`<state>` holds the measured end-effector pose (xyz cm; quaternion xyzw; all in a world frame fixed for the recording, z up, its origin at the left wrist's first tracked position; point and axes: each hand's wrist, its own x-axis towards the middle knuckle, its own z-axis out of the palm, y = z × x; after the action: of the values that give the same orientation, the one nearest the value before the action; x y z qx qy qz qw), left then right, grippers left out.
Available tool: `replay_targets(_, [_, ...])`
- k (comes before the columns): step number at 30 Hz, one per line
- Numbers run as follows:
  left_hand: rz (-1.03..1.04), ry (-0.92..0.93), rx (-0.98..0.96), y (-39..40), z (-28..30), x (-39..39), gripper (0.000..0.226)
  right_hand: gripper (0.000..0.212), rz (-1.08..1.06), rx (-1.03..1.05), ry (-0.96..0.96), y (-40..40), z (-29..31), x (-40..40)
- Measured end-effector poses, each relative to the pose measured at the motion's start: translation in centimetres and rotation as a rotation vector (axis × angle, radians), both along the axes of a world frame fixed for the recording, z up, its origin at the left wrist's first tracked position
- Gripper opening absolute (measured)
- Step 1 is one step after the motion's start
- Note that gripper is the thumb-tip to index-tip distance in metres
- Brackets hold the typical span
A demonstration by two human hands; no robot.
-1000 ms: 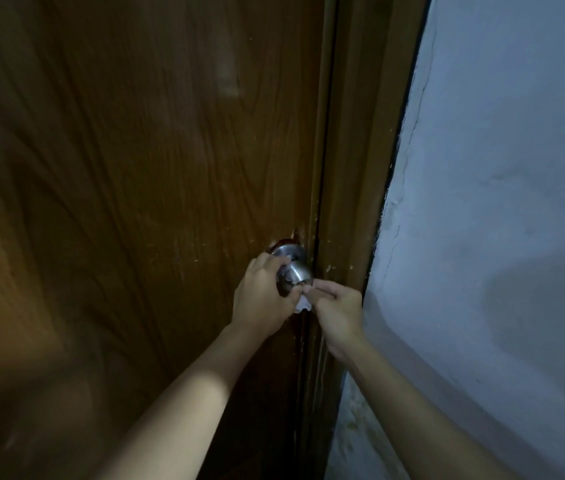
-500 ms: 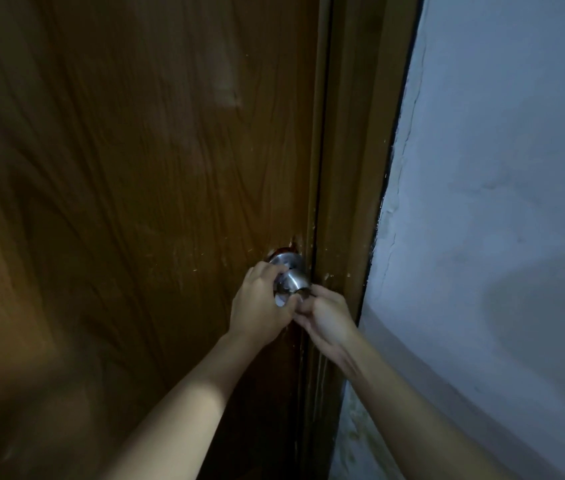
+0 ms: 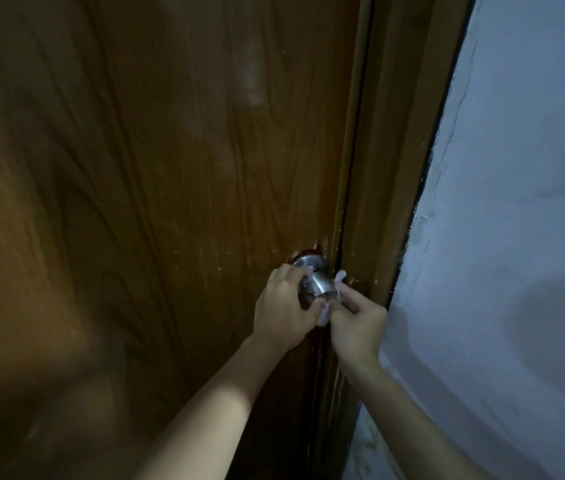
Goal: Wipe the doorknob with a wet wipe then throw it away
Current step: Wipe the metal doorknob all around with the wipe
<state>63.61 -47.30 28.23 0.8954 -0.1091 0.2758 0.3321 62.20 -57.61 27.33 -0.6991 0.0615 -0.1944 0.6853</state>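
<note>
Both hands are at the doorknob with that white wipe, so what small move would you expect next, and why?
Probably another rubbing stroke around the doorknob. The wet wipe is pinched in the right hand against the knob's underside and right side, while the left hand grips the knob from the left. No bin is in sight, so throwing it away comes later.
</note>
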Motion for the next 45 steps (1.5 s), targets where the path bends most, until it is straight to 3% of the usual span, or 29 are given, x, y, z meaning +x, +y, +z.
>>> replay_targets(4, [-0.005,-0.027,0.009,0.0,-0.1,0.0,0.043,0.035,-0.026,-0.364,-0.282,-0.2,-0.5,-0.6])
replay_targets(8, [-0.006,-0.028,0.004,-0.1,-0.2,0.0,0.044,0.029,-0.064,-0.497,-0.255,-1.3,-0.2,-0.2])
replay_targets(13, [0.005,-0.014,0.004,-0.1,-0.2,0.0,0.044,0.038,0.014,-0.634,-0.335,-1.0,0.5,-0.1])
replay_targets(18, [0.014,0.012,-0.007,-0.2,-0.1,-0.1,0.047,0.02,0.067,-0.46,-0.114,-1.4,-0.4,-0.2])
replay_targets(21, [0.013,0.038,-0.069,-0.1,-0.1,-0.4,0.049,0.013,0.172,-0.367,-0.078,-1.1,-2.0,-1.6])
replay_targets(24, [-0.005,-0.05,-0.174,0.1,-1.0,-1.9,0.049,0.014,0.181,-0.27,-0.092,-0.7,-3.3,-3.2])
replay_targets(27, [-0.066,-0.146,-0.26,0.7,-2.7,-4.0,0.035,0.014,0.188,-0.173,-0.116,-0.8,-3.1,-3.7])
replay_targets(30, [-0.168,-0.167,-0.193,1.2,-3.7,-5.0,0.023,0.013,0.3,-0.106,-0.143,-0.8,-2.2,-3.9])
replay_targets(34, [-0.184,-0.177,-0.191,1.8,-3.2,-5.5,0.03,0.027,0.515,0.058,-0.069,-0.9,-1.0,-3.7])
replay_targets(36, [-0.18,-0.189,-0.186,2.3,-2.9,-5.4,0.031,0.036,0.526,-0.004,-0.073,-1.3,-0.6,-3.5])
replay_targets(41, [0.0,-0.257,-0.316,2.8,-0.9,-3.3,0.026,0.036,0.13,-0.179,-0.202,-2.2,0.3,-2.0])
replay_targets(45, [-0.04,-0.203,-0.228,1.1,0.9,-1.0,0.026,0.049,0.238,-0.381,-0.166,-2.1,0.6,-0.4])
